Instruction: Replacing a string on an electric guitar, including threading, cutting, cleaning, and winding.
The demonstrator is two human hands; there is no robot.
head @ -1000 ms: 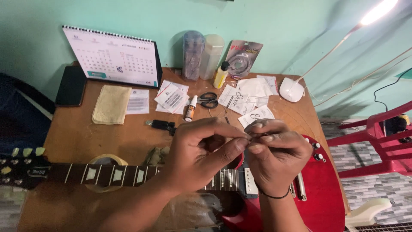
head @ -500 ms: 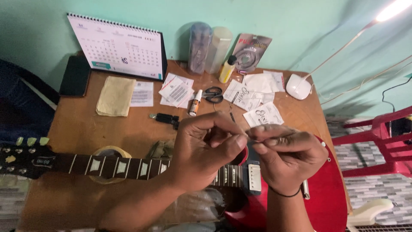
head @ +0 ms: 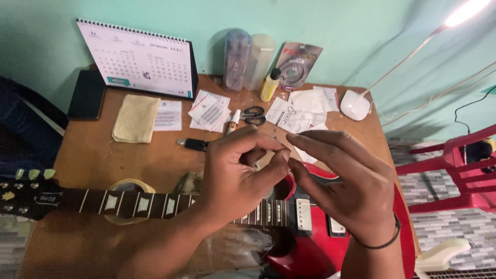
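Red guitar lies flat across my wooden table, its body under my wrists and its dark neck running off to my left, resting on a roll of tape. I hold both hands up above the body, near the neck joint. My left hand has thumb and forefinger pinched together, and my right hand meets it with its own fingertips pressed close, the other fingers stretched out flat. Between the two pinches I seem to be holding something very thin, probably a guitar string, though it is too fine to make out for certain, and I cannot tell where its ends run.

Judging by the torn white paper packets spread at the far side, next to the scissors and the small yellow bottle, stringing looks to be under way rather than finished. I cannot tell how many strings already sit on the neck. Whatever I am pinching is in the air, not yet fixed to the guitar at either end that I can see. A desk calendar and a folded yellow cloth sit untouched at the back left.
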